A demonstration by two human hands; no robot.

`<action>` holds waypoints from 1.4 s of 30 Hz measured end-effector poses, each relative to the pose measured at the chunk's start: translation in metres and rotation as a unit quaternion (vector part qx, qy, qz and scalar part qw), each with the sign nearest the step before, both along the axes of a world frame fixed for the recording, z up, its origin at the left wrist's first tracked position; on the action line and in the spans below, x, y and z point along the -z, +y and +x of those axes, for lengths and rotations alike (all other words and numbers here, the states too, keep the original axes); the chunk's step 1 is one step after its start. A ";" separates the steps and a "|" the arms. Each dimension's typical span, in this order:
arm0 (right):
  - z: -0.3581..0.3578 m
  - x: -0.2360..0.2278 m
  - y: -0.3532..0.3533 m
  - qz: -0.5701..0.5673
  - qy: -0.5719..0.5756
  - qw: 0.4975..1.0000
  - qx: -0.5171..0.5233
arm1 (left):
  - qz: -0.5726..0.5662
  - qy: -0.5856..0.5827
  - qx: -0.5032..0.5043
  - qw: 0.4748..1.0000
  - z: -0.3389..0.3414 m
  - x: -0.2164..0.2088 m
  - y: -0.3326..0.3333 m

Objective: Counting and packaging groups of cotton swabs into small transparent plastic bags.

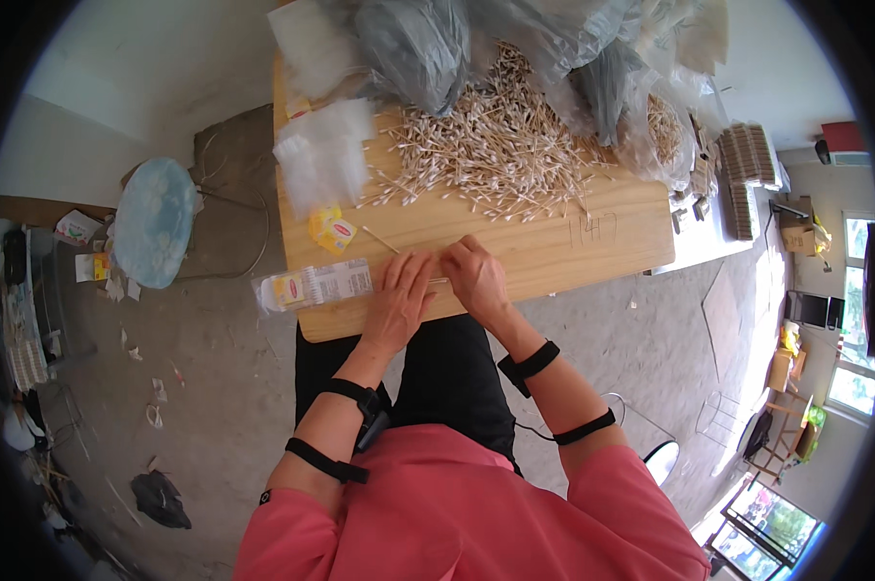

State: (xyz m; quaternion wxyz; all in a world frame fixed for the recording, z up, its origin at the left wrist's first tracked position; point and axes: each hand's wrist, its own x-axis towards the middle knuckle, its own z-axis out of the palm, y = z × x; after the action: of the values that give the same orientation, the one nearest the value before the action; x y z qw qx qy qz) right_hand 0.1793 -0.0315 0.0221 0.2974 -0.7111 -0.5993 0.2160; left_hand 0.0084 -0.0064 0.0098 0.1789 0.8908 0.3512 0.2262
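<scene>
My left hand (402, 298) lies with its fingers stretched out over the right end of a clear plastic packet (333, 282) near the table's front edge. The packet has printed paper and a yellow label. Just to the right, my right hand (476, 278) is closed in a pinch. A thin pale strip shows between the two hands, but what the right fingers hold is hidden. A single cotton swab (380, 239) lies beyond my left fingers. Yellow and white cards (332, 230) rest behind the packet. A large heap of cotton swabs (500, 145) covers the table's far middle.
Stacked clear bags (323, 155) lie at the wooden table's (617, 237) left side. Grey plastic bags (418, 53) hang over the heap, and a bag of swabs (662, 131) stands right. A blue-topped stool (154, 223) is on the left; litter dots the floor.
</scene>
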 end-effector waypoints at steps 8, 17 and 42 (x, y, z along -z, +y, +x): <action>-0.055 0.008 0.071 -0.042 -0.079 0.995 -0.039 | 0.008 0.131 0.080 0.988 -0.001 0.027 -0.005; 0.020 0.007 0.029 -0.029 -0.029 0.993 0.112 | 0.031 0.139 0.053 0.988 0.000 0.005 -0.005; 0.031 0.011 -0.002 0.062 -0.013 0.998 0.004 | 0.028 0.114 0.085 0.989 0.001 0.009 -0.001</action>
State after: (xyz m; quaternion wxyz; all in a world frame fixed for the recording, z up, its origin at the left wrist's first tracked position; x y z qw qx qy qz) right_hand 0.2108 -0.0334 0.0115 0.3338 -0.6965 -0.6126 0.1678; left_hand 0.0099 -0.0079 0.0009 0.1308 0.9420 0.2861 0.1169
